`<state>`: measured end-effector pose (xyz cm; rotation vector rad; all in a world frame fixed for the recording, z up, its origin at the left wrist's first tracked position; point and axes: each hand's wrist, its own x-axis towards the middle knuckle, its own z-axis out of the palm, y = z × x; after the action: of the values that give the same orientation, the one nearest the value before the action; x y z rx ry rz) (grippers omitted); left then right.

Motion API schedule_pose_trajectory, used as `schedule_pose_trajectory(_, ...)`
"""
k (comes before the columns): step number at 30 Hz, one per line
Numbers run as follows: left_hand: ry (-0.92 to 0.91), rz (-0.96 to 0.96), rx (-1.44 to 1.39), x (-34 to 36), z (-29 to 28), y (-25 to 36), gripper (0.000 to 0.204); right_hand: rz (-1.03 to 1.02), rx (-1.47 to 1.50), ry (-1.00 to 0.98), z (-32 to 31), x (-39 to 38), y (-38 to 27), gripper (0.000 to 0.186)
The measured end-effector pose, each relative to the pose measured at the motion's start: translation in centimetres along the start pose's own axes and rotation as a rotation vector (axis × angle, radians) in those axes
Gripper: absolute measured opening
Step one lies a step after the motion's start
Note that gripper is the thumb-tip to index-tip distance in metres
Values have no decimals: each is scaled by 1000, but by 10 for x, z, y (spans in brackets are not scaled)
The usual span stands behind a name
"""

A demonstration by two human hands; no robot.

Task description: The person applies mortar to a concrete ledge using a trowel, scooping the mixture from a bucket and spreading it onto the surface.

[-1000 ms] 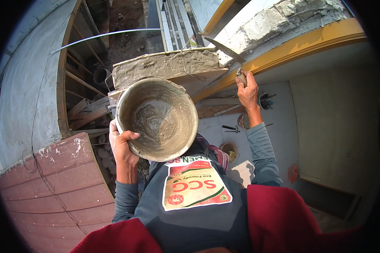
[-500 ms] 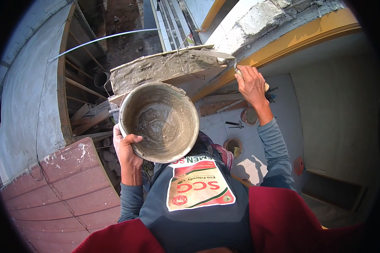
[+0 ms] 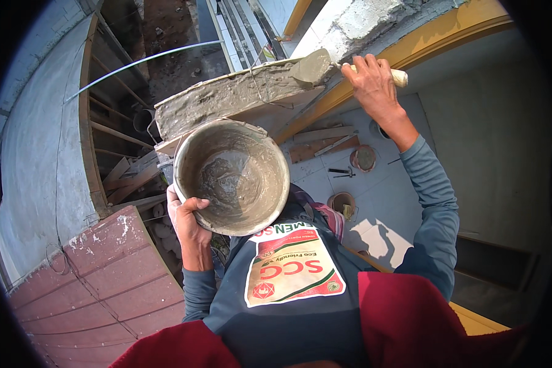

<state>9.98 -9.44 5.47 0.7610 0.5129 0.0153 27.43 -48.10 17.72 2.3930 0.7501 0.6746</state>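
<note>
while my left hand (image 3: 191,228) has kept the bucket (image 3: 245,136) nearly still, my right hand (image 3: 375,86) has reached farther out, and from my remote seat i see the trowel (image 3: 314,66) turned broad face up over the right end of the mortar strip (image 3: 208,101). i judge that this brings the blade to the surface being worked, though contact is hard to confirm. my right fingers are wrapped around its pale, rounded handle; my left fingers clamp the bucket's left rim, thumb inside, just on the near side of the strip. inside, wet grey mix (image 3: 227,178) lies smeared and uneven. the strip is long, boxy and lumpy, edged by a smooth board (image 3: 303,100). far right, jagged, chalky masonry (image 3: 371,24) borders a flat yellow beam (image 3: 454,34).
</note>
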Motion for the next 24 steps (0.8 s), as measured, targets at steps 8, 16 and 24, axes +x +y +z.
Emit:
schedule_pose_trajectory(8,3,2,37,4,-9,-2,55,59,34,-25,-6,-4,-2,12)
schedule_pose_trajectory(16,-22,11,20,5,-11,-1,55,116,35,-55,-11,-2,-2,10)
schedule_pose_trajectory(24,1,17,44,0,-4,3,52,66,2,-100,8,-1,-10,8)
